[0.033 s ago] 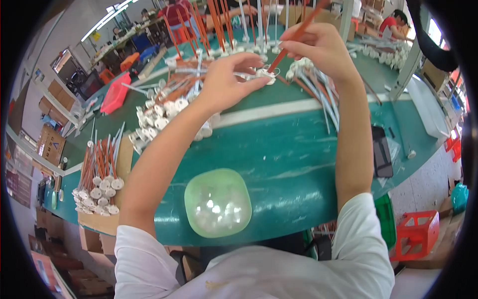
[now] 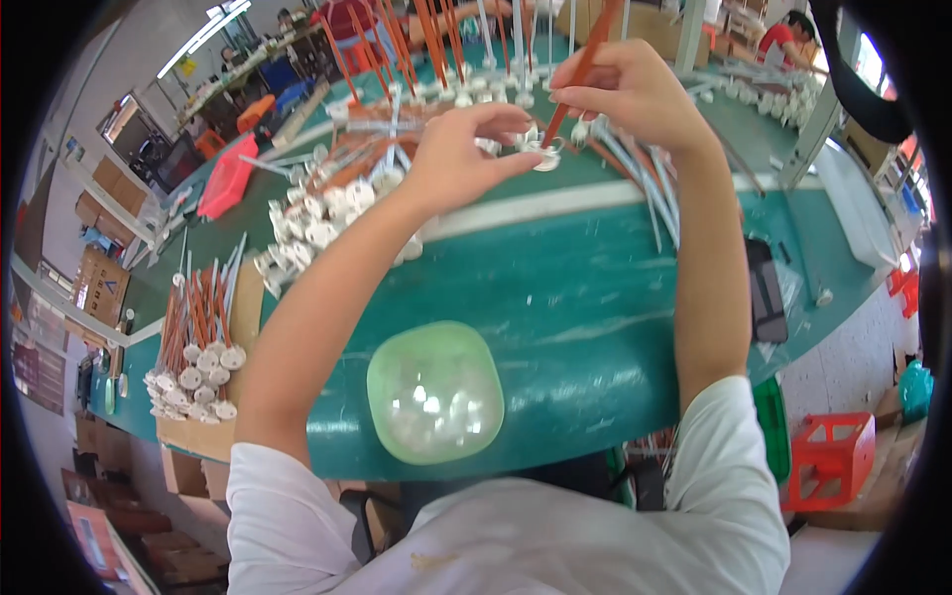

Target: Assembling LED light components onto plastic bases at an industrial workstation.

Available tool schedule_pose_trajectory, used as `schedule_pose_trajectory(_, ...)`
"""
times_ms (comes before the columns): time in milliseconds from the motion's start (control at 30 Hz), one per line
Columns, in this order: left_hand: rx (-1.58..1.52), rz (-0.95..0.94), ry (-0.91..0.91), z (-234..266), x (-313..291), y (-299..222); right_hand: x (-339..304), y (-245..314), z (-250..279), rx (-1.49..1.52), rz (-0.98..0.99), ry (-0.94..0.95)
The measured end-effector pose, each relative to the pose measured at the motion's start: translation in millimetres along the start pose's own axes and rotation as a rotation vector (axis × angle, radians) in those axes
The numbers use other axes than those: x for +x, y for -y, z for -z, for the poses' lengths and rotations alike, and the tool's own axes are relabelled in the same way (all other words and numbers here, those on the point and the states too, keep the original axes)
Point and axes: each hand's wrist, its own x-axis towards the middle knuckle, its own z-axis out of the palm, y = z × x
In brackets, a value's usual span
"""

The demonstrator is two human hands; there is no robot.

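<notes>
My right hand (image 2: 630, 94) pinches a reddish-brown rod (image 2: 587, 69) that slants up to the right. The rod's lower end meets a white round plastic piece (image 2: 544, 160) on the table; whether it sits inside the piece cannot be made out. Around that piece my left hand (image 2: 466, 154) curls, its thumb against the near edge and its fingers on the far side. To the left lies a heap of white round-ended pieces (image 2: 322, 223) with rods. Beside my right wrist is a bundle of grey and brown rods (image 2: 635, 178).
Nearer me, a pale green bowl (image 2: 385, 421) holds shiny clear contents. Upright brown and white rods (image 2: 431, 45) stand behind my hands. Another rod bundle (image 2: 203, 347) lies at left, a pink tray (image 2: 228, 177) beyond. A dark phone (image 2: 766, 297) rests at right. A person (image 2: 785, 45) sits far right.
The rod in my right hand stands more upright, its upper end having shifted left. My right hand has moved slightly left. My left hand stays at the white piece.
</notes>
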Motion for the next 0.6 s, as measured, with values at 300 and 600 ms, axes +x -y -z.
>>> schedule_pose_trajectory(300,0.252,0.04,0.291,-56.4,-4.7,57.0,-20.5,-72.1,-28.9,-0.124,-0.117,0.446)
schedule_pose_trajectory(600,0.194,0.126,0.5,-56.1,-7.0,61.0,-29.6,-64.4,-24.0,-0.279,-0.08,0.499)
